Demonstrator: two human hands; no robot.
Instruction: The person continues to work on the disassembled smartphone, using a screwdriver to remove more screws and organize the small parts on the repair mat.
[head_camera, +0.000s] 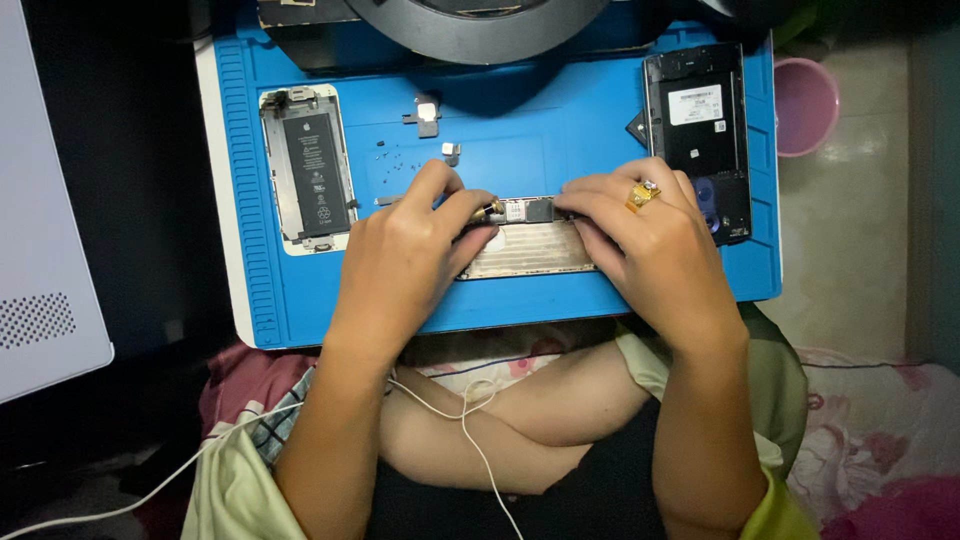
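Note:
A blue work mat (520, 300) lies over my lap. At its middle I hold a phone part: a silvery metal backplate (525, 250) with small components along its top edge. My left hand (405, 255) grips its left end, thumb and fingers pinching by a brass-coloured piece. My right hand (640, 240), with a gold ring, holds the right end, fingers curled over the top edge. An opened phone with a black battery (310, 165) lies at the mat's left. A second opened dark phone body (700, 120) lies at the right.
Small screws (390, 155) and metal brackets (428, 113) are scattered on the mat above my hands. A dark round lamp or magnifier (470, 25) overhangs the far edge. A pink bucket (805, 105) stands at the right, a white box (40, 250) at the left. A white cable (470, 430) crosses my lap.

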